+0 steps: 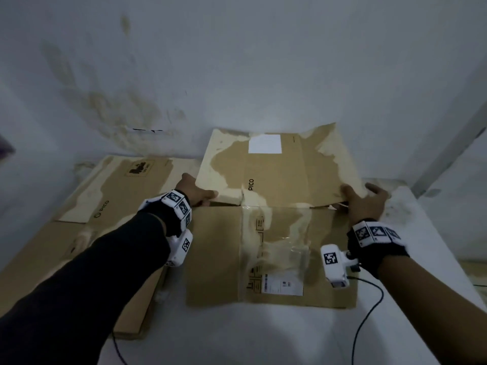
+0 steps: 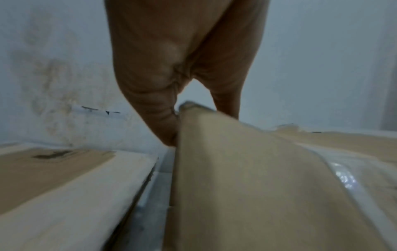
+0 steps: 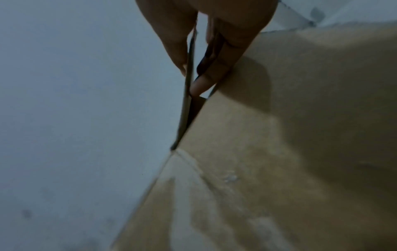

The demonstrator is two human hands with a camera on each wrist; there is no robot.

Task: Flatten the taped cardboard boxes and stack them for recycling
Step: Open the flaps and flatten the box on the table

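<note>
A flattened brown cardboard box point(image 1: 271, 259) with clear tape and a white label lies on the white surface in front of me. Its far panel point(image 1: 279, 167), printed PICO, is lifted and tilted towards the wall. My left hand point(image 1: 196, 192) grips that panel's left lower corner, thumb on top. My right hand point(image 1: 365, 202) pinches the panel's right lower corner. In the left wrist view the fingers point(image 2: 163, 118) hold the cardboard edge point(image 2: 214, 152). In the right wrist view thumb and fingers point(image 3: 206, 81) pinch a thin cardboard edge point(image 3: 187, 105).
Another flattened PICO box point(image 1: 118, 191) lies at the left, on more flat cardboard point(image 1: 52, 264). A stained white wall point(image 1: 237, 61) stands close behind. A black cable point(image 1: 369, 312) runs from my right wrist across the white surface point(image 1: 263, 338).
</note>
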